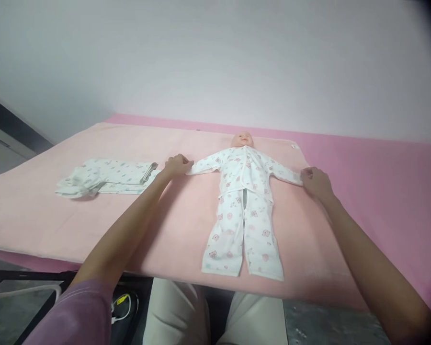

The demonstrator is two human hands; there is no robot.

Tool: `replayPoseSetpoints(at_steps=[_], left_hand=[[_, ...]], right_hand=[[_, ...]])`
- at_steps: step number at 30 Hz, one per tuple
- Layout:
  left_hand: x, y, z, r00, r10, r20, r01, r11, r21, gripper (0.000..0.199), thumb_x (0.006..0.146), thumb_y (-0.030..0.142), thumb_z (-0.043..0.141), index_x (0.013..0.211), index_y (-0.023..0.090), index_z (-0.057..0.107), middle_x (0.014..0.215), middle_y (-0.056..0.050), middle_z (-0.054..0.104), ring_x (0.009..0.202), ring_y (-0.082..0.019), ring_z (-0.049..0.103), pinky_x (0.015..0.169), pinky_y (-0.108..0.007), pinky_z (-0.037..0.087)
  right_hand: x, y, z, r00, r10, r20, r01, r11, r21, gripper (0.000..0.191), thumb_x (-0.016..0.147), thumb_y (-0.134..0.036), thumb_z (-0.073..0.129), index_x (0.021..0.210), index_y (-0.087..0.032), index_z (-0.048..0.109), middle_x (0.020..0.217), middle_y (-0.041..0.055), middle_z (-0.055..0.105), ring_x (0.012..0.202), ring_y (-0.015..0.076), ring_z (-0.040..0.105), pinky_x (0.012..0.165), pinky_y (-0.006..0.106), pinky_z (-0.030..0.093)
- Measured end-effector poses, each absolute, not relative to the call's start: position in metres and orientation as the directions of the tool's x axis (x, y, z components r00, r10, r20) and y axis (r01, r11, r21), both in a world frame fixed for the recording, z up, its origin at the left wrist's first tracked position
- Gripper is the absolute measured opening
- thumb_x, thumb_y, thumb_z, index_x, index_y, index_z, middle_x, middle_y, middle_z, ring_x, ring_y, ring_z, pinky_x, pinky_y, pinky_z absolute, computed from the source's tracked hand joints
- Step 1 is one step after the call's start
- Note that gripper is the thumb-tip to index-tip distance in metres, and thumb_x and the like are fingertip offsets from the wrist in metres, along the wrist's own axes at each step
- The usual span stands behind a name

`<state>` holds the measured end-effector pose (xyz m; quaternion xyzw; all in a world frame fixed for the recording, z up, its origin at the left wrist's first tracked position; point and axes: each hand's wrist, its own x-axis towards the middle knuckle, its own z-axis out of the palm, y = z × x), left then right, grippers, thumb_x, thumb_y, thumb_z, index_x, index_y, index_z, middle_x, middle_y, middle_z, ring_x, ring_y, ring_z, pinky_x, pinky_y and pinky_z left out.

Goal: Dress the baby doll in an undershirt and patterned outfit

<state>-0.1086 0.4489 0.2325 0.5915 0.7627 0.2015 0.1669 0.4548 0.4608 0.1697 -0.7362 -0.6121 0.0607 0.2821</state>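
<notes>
A baby doll (pixel 243 139) lies on its back, dressed in a white baby top (pixel 244 168) with small pink prints. Matching baby trousers (pixel 225 235) cover its legs, with a gap at the crotch. Both sleeves are stretched out sideways. My left hand (pixel 178 165) pinches the cuff of the sleeve on the left side of the view. At the opposite cuff, my right hand (pixel 315 182) is closed on the other sleeve's end. The doll's hands cannot be seen.
Folded white printed baby clothes (pixel 117 173) lie left of my left hand. A peach cloth (pixel 172 239) covers much of the pink table (pixel 373 191), whose far side meets a pale wall. A white cable (pixel 124 311) hangs below the near edge, by my legs.
</notes>
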Motion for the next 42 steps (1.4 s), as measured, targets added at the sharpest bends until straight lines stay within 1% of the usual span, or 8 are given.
replayPoseSetpoints(at_steps=[5,11,16,20,24,29,35,42], left_hand=[[-0.108,0.440,0.240,-0.263,0.963,-0.053,0.840,0.256,0.478,0.035,0.102,0.056,0.067,0.090,0.022,0.064,0.095,-0.014,0.075,0.112,-0.037,0.072,0.097,-0.043,0.051],[-0.116,0.434,0.245,-0.337,0.941,0.031,0.835,0.284,0.471,0.020,0.107,0.040,0.059,0.112,0.021,0.060,0.116,-0.016,0.075,0.108,-0.031,0.069,0.100,-0.043,0.051],[-0.095,0.429,0.220,-0.171,0.939,0.298,0.918,0.042,0.395,0.044,0.112,0.042,0.044,0.142,0.015,0.062,0.160,-0.026,0.057,0.153,-0.042,0.050,0.128,-0.057,0.040],[-0.066,0.418,0.189,0.031,0.978,0.206,0.915,-0.111,0.387,0.083,0.113,0.062,0.035,0.177,0.009,0.034,0.185,-0.025,0.033,0.173,-0.042,0.027,0.141,-0.057,0.024],[-0.059,0.413,0.172,0.012,0.984,0.179,0.920,-0.082,0.384,0.093,0.110,0.065,0.035,0.183,0.008,0.021,0.190,-0.022,0.024,0.176,-0.042,0.021,0.144,-0.058,0.016],[-0.062,0.408,0.175,-0.027,0.955,0.297,0.924,-0.089,0.371,0.087,0.109,0.057,0.044,0.179,0.006,0.032,0.186,-0.024,0.030,0.173,-0.042,0.026,0.143,-0.057,0.018],[-0.045,0.391,0.205,0.128,0.863,0.489,0.877,-0.329,0.350,0.051,0.113,0.040,0.039,0.158,0.021,0.057,0.170,-0.017,0.054,0.159,-0.033,0.046,0.136,-0.050,0.032],[-0.012,0.293,0.257,0.082,0.886,0.457,0.740,-0.362,0.567,0.033,0.115,0.051,0.046,0.131,0.027,0.063,0.138,-0.011,0.074,0.109,-0.029,0.070,0.101,-0.044,0.053]], right_hand=[[0.457,0.464,0.161,0.342,0.924,0.173,0.812,-0.198,-0.550,0.033,0.092,-0.045,0.072,0.112,-0.019,0.075,0.112,0.0143,0.077,0.107,0.0324,0.068,0.100,0.047,0.055],[0.466,0.465,0.171,0.476,0.855,0.205,0.730,-0.254,-0.635,0.034,0.091,-0.041,0.069,0.116,-0.018,0.071,0.118,0.0171,0.075,0.117,0.0338,0.066,0.109,0.051,0.053],[0.448,0.446,0.157,0.195,0.878,0.437,0.879,0.042,-0.475,0.065,0.102,-0.050,0.044,0.149,-0.010,0.063,0.156,0.0268,0.063,0.153,0.0415,0.050,0.131,0.063,0.038],[0.428,0.435,0.140,-0.064,0.964,0.260,0.897,0.169,-0.407,0.081,0.111,-0.058,0.029,0.174,-0.009,0.041,0.180,0.0236,0.044,0.170,0.0392,0.038,0.143,0.064,0.026],[0.423,0.429,0.136,-0.076,0.978,0.193,0.928,0.141,-0.346,0.086,0.112,-0.063,0.025,0.182,-0.013,0.030,0.185,0.0202,0.037,0.175,0.0388,0.032,0.145,0.068,0.017],[0.422,0.419,0.145,-0.028,0.971,0.239,0.942,0.105,-0.317,0.092,0.112,-0.066,0.028,0.184,-0.009,0.022,0.185,0.0216,0.035,0.176,0.0400,0.029,0.145,0.071,0.012],[0.412,0.403,0.172,-0.125,0.826,0.550,0.884,0.345,-0.317,0.075,0.115,-0.057,0.035,0.178,-0.016,0.037,0.181,0.0178,0.043,0.169,0.0360,0.039,0.142,0.062,0.029],[0.335,0.299,0.241,-0.295,0.740,0.604,0.667,0.613,-0.424,0.033,0.116,-0.046,0.051,0.137,-0.027,0.069,0.127,0.0132,0.076,0.117,0.0324,0.070,0.105,0.052,0.058]])
